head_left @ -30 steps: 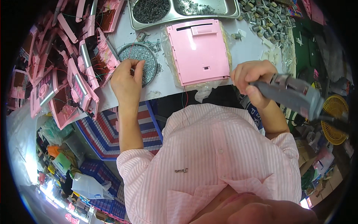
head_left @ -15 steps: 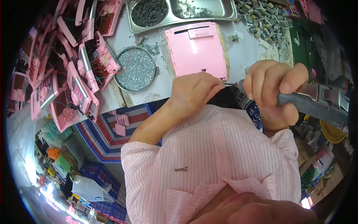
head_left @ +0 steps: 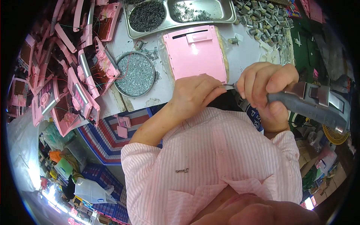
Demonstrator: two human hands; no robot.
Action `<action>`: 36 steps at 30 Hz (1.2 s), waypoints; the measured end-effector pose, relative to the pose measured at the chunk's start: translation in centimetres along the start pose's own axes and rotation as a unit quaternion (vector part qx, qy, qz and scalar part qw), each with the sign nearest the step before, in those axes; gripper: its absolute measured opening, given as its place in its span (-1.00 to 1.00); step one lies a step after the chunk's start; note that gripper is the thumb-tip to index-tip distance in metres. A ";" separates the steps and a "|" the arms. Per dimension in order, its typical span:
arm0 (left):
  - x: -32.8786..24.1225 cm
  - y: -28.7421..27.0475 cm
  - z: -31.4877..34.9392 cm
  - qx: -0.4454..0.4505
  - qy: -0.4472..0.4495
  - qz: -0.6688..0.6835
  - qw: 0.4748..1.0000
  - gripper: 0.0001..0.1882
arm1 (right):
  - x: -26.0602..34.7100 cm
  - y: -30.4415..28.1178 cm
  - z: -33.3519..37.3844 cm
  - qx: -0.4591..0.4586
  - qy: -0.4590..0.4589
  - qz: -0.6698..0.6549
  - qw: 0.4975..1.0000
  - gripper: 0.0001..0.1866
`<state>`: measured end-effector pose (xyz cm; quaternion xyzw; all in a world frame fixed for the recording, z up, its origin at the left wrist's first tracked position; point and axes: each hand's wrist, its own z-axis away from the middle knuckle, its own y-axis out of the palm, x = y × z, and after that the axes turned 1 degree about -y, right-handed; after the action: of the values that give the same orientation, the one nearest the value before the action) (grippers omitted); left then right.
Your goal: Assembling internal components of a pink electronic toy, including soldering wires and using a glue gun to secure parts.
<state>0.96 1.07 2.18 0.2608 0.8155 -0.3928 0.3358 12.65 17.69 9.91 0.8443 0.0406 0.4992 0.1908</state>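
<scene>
While my left hand (head_left: 193, 93) pinches closed over the panel's (head_left: 195, 52) near edge, what it grips I cannot tell | right hand (head_left: 266, 84) wraps the driver (head_left: 309, 108), right of the panel; bit (head_left: 230, 85) at the pinch | panel flat on a pad (head_left: 223, 48) | step, I judge: lining up the bit | next calls for steady, straight pressure

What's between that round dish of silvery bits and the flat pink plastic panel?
In the head view, small loose dark-grey bits on the white tabletop, then clear plastic sheeting along the panel.
</scene>
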 end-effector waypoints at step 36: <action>1.9 -1.5 -1.8 0.034 0.094 -0.051 0.994 -0.77 | -0.4 0.0 -3.3 0.020 0.004 -0.024 1.000 -0.67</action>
<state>-1.91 1.99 2.27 0.2656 0.8419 -0.4109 0.2278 9.60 18.55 11.02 0.8450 0.0716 0.4966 0.1851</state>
